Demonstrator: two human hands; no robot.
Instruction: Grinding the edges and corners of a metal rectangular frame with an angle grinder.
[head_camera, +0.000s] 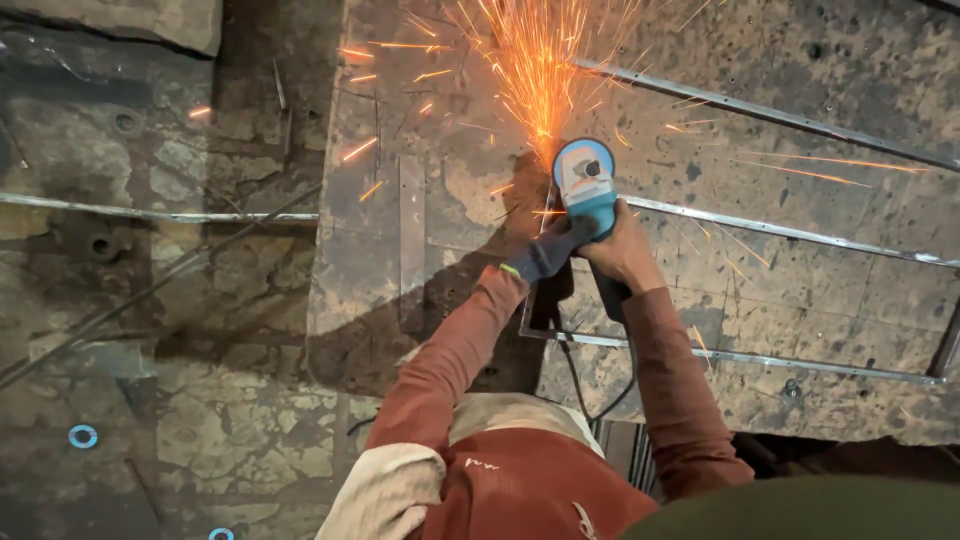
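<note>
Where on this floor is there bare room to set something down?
Free: the stained slab patch right of the hands, between the upper rail and the lower rail, and the floor at lower left near the blue ring. Crowded: around the angle grinder in the left hand and right hand, under the sparks.

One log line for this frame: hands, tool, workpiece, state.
left hand: gloved, on angle grinder | right hand: bare, gripping grinder | workpiece: metal frame on slab | state: sparks flying forward
</note>
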